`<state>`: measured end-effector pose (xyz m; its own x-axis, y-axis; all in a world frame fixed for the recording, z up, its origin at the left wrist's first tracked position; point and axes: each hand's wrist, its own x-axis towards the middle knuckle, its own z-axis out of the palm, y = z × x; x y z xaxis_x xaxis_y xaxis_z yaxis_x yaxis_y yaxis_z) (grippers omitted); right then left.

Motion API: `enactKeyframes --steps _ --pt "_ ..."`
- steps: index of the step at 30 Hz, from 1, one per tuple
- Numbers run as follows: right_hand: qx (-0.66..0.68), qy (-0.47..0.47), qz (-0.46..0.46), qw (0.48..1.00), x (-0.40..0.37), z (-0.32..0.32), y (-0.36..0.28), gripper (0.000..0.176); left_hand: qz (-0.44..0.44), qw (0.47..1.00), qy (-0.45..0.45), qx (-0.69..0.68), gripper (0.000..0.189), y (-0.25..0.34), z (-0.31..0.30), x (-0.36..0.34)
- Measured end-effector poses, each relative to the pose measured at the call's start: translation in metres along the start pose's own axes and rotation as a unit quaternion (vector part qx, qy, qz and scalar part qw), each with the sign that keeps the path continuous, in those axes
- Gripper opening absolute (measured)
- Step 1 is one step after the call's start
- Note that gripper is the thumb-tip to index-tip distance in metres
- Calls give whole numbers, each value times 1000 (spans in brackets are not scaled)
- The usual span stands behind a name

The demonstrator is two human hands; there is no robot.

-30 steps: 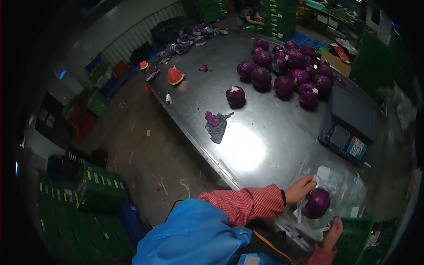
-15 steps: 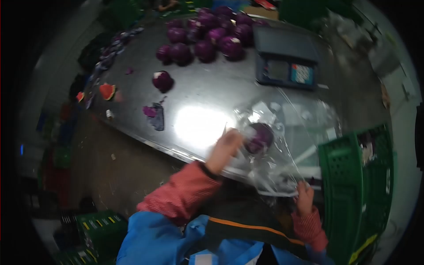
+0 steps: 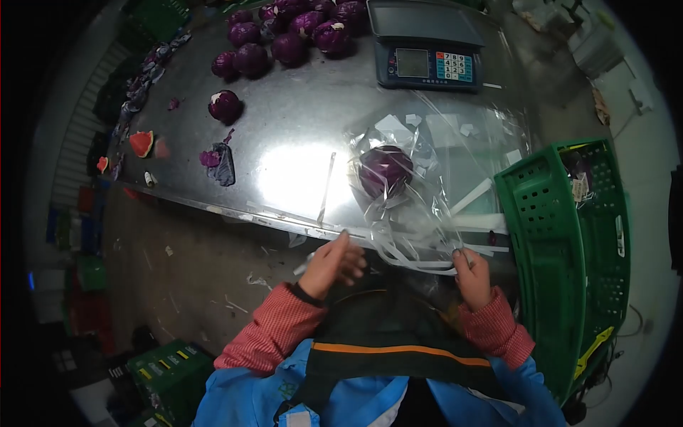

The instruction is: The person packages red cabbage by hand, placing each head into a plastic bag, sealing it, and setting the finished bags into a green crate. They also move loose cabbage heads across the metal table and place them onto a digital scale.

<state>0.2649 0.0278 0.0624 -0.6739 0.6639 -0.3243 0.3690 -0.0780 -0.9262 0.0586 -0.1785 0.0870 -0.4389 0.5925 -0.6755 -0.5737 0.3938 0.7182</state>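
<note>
A red cabbage sits inside a clear plastic bag on the metal table. My right hand pinches the rim of the bag's mouth between thumb and fingers, near the table's front edge. To the left of the bag, my left hand is in front of the table edge with its fingers apart, away from the plastic. A small whitish piece shows beside its wrist side. A thin, narrow strip lies on the table between the cabbage and the bright reflection.
Several red cabbages are piled at the back beside a digital scale. A single cabbage and trimmed leaves lie on the left. A green crate stands at the right, near white strips.
My left hand has come away from the cabbage and bag, back toward me. My right hand has kept its hold on the bag's rim. The view has shifted.
</note>
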Motion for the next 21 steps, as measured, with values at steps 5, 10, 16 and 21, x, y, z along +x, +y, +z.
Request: enactKeyframes --steps 5,10,16,21 --pt "-94 3 -122 988 2 -2 3 26 120 989 -29 83 24 -9 12 26" --pt "134 10 80 988 5 -4 -6 18 220 917 133 304 23 -79 -34 36" --pt "192 -4 75 978 16 -6 -15 11 265 836 302 375 32 -36 -31 10" --pt "92 -1 77 993 7 1 -18 18 -6 998 33 -61 41 6 -26 3"
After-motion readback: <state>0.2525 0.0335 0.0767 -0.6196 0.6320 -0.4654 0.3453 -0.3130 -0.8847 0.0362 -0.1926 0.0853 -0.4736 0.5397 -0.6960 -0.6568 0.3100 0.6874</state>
